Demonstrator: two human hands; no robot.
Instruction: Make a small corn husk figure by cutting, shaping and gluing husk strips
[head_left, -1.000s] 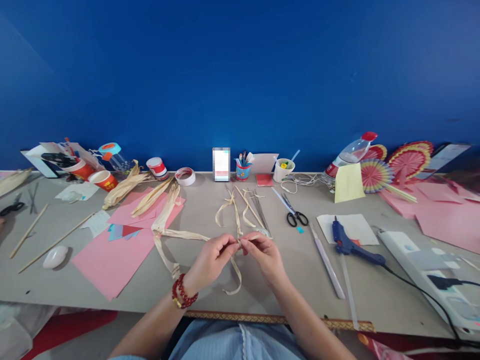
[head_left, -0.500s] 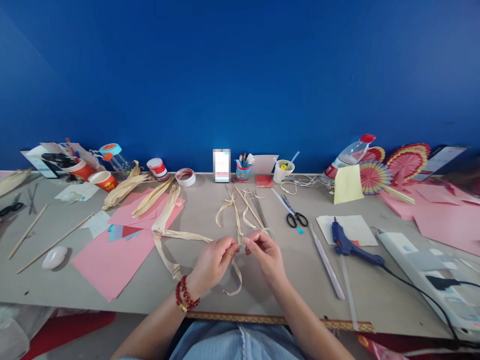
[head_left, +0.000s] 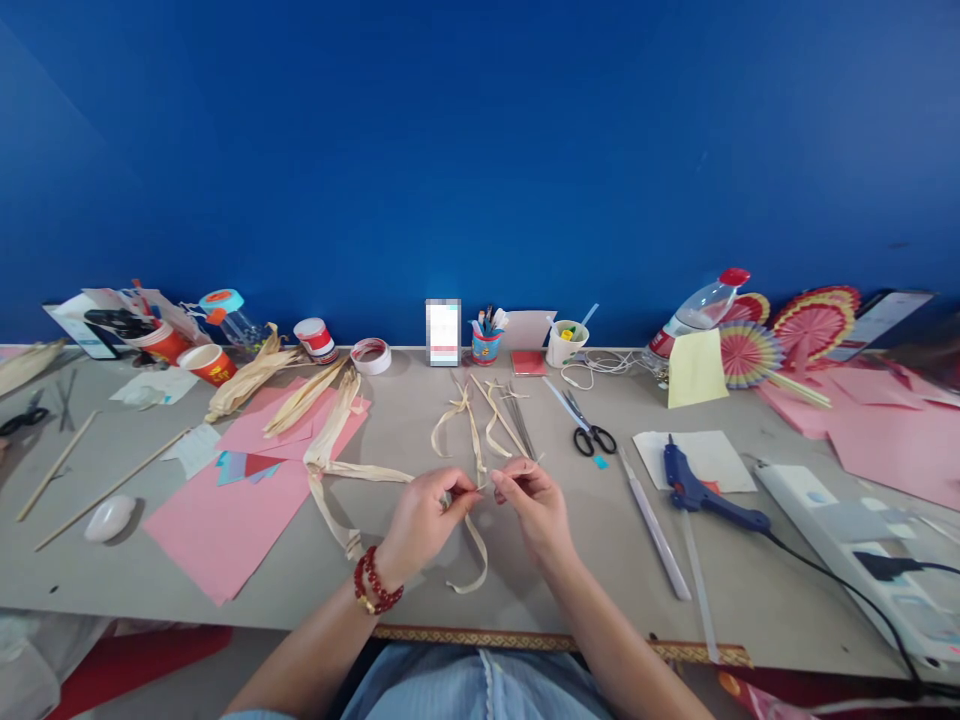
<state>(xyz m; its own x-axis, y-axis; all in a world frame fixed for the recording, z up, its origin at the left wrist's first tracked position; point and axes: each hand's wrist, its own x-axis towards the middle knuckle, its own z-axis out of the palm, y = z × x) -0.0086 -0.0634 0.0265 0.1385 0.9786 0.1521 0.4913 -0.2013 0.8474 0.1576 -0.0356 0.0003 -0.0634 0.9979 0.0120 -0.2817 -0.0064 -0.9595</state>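
Note:
My left hand [head_left: 431, 515], with a red bead bracelet at its wrist, pinches the lower end of a pale corn husk strip [head_left: 475, 440] at the middle of the table. Close to its right, my right hand [head_left: 534, 505] has thumb and forefinger pressed together; what is between them is too small to name. A curled husk strip [head_left: 480, 560] hangs below my left fingers. More tied husk pieces [head_left: 451, 410] and thin wires [head_left: 517, 420] lie just beyond the hands. Left of them, a larger knotted husk bundle [head_left: 328, 445] rests partly on pink paper [head_left: 225, 520].
Black-handled scissors [head_left: 594, 438], a utility knife [head_left: 656, 540], a blue glue gun [head_left: 701, 490] and a power strip [head_left: 847, 560] lie to the right. Cups, tape [head_left: 370, 356], a phone [head_left: 443, 332] and a bottle [head_left: 694, 310] stand along the blue wall. Wooden sticks [head_left: 112, 490] lie left.
My hands have moved slightly apart, the right one a little to the right. The husk strip's end stays by my left fingertips.

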